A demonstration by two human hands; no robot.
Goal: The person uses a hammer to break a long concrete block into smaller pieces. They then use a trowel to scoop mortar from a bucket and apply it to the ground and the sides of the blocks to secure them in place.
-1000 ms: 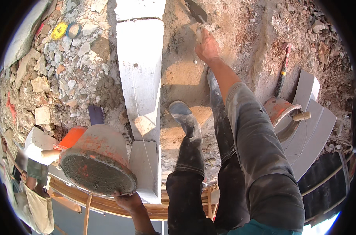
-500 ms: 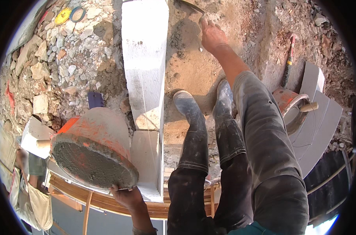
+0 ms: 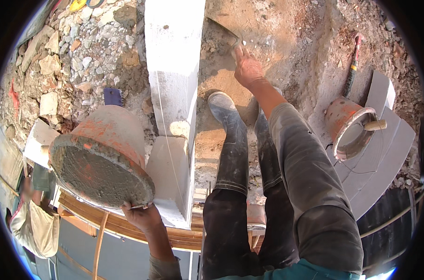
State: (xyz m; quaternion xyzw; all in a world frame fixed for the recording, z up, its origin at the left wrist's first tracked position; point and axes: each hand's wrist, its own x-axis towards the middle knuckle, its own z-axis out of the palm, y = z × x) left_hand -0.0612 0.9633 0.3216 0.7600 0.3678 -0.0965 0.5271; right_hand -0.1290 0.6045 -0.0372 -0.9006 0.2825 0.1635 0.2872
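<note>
The right hand (image 3: 248,70) is gripping a trowel (image 3: 221,32), its blade pointing away over the dirt beside the wall (image 3: 174,70); the left hand (image 3: 142,217) is cupping the mortar-filled bucket (image 3: 102,158) at the wall's near end.

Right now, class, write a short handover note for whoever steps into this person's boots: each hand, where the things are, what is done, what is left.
Left hand: grips the lower rim of the orange bucket, tilted, full of grey mortar.
Right hand: holds a trowel, its blade on the sandy ground beside the white block wall.
A second, empty bucket lies on grey slabs to the right.
Done: white blocks already laid in a row.
Left: judging by the full bucket, the mortar is yet to be used.
</note>
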